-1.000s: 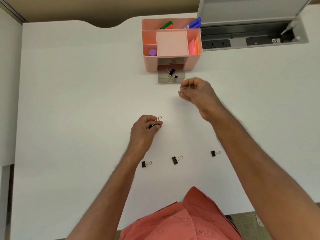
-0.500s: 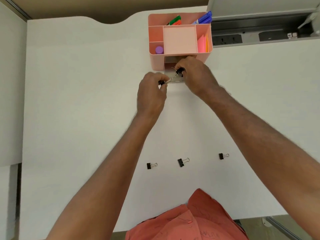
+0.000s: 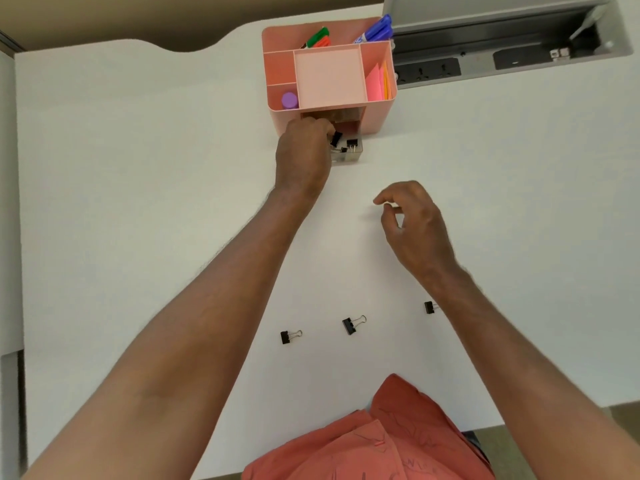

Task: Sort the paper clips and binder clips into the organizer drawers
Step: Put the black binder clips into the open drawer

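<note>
White desk [image 3: 138, 202] carried all items. The left hand [image 3: 304, 154] lay over the left part of the clear drawer [image 3: 356, 154], which stood pulled out from the front of the pink organizer [image 3: 377, 112]. Its fingers were curled at a black binder clip [image 3: 336, 138] over the drawer; whether they pinched the clip could not be determined. A second clip [image 3: 352, 143] lay inside the drawer toward its right side, and a third [image 3: 343, 150] lay beside the hand.

Organizer top compartments held a purple cap [image 3: 289, 100], green and orange markers [image 3: 317, 39], a blue marker [image 3: 375, 29] and pink notes [image 3: 375, 83].

Three loose clips lay in a row near the desk's front edge: left clip [image 3: 286, 337], middle clip [image 3: 349, 325], right clip [image 3: 429, 307] just beside the right forearm.

The right hand [image 3: 415, 226] hovered well apart from the drawer, fingers loosely curled, holding nothing.

A recessed socket tray [image 3: 485, 64] lay right of the organizer.
</note>
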